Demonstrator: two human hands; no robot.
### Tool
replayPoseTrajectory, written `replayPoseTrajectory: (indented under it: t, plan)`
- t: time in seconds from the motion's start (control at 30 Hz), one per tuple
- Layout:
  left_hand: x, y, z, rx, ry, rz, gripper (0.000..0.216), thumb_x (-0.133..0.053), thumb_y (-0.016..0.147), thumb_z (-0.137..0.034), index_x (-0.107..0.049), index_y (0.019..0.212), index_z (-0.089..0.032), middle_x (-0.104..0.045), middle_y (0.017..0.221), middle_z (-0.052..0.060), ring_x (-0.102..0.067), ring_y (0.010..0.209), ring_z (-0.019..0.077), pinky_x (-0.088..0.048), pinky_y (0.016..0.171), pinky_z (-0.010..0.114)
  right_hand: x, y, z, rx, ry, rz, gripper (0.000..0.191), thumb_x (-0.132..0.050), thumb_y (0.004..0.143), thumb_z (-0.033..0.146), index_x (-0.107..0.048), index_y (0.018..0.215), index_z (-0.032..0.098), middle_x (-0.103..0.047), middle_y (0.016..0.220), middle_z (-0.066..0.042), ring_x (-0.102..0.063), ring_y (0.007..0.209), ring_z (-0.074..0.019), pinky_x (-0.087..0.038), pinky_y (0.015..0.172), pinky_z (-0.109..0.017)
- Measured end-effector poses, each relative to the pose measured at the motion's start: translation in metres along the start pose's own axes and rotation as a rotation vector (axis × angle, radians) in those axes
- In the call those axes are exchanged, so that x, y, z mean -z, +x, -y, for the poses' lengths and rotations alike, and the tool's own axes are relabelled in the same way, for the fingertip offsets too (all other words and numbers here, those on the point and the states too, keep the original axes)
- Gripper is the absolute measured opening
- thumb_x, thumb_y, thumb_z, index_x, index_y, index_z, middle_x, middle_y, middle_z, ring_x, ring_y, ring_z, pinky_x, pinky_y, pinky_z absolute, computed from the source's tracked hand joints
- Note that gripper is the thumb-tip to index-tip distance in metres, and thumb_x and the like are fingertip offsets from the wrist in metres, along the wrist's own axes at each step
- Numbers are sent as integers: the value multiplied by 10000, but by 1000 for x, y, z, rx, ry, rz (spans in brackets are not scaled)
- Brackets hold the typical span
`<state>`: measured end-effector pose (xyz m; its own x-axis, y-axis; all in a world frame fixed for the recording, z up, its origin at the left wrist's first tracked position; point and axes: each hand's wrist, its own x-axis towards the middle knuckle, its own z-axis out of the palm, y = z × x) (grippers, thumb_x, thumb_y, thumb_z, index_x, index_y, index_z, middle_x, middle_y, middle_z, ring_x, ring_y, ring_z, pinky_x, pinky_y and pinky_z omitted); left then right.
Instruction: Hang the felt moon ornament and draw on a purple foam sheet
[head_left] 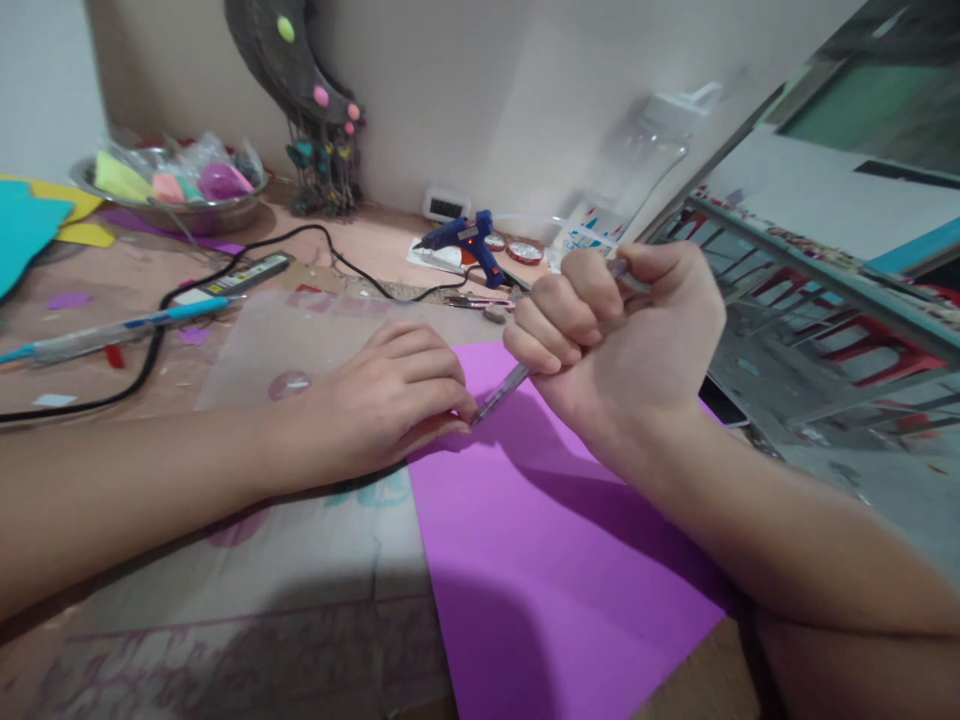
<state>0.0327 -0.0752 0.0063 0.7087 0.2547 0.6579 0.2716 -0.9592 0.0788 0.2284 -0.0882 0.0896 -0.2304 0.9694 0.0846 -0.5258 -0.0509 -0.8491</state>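
Note:
My right hand [607,320], turned palm toward me, has its fingers wrapped around a slim, clear-greyish pen [506,390]. The pen slants down to the left, its narrow end pointing at my left hand [405,395]. Thumb and fingertips of that left hand are pinched together at the pen's tip, and the exact contact is partly hidden. Below both hands a sheet of purple paper [510,560] lies on the table, shaded by my arms.
A blue glue gun [469,240] with a lit red light stands at the back, its black cord [322,230] looping left. A metal bowl [202,215] of bagged coloured pieces, a blue-handled tool [127,328], a box cutter [240,275] and a clear jug [645,150] are around.

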Motion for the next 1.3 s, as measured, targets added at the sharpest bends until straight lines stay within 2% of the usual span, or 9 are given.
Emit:
replayPoseTrajectory:
  t: [0.13, 0.37, 0.7, 1.3]
  plan:
    - [0, 0, -1, 13, 6, 4, 181, -609, 1023, -355, -690, 959, -206, -691, 883, 15, -599, 885, 180, -425, 891, 342, -1, 0, 0, -5, -15, -28, 553, -455, 952, 500, -136, 575, 252, -185, 452, 51, -196, 408, -105, -257, 417, -280]
    - [-1, -1, -1, 21, 3, 11, 182, -597, 1031, -353, -686, 970, -206, -693, 893, 17, -599, 890, 181, -422, 901, 345, 0, 0, 1, -11, -11, -1, 549, -479, 950, 481, -157, 570, 251, -205, 454, 50, -230, 400, -107, -268, 417, -277]
    - [-1, 0, -1, 23, -12, 3, 169, -596, 1029, -335, -685, 964, -207, -694, 890, 20, -608, 899, 184, -425, 892, 345, -1, 0, -1, 3, 1, 0, 558, -471, 945, 490, -148, 561, 246, -191, 450, 49, -200, 399, -103, -239, 416, -276]
    - [-1, 0, -1, 22, -4, 7, 171, -619, 1016, -337, -690, 956, -193, -697, 891, 29, -604, 892, 187, -421, 885, 348, 2, 3, -3, -3, 33, -9, 558, -525, 916, 502, -163, 573, 252, -208, 442, 59, -195, 401, -108, -261, 417, -278]
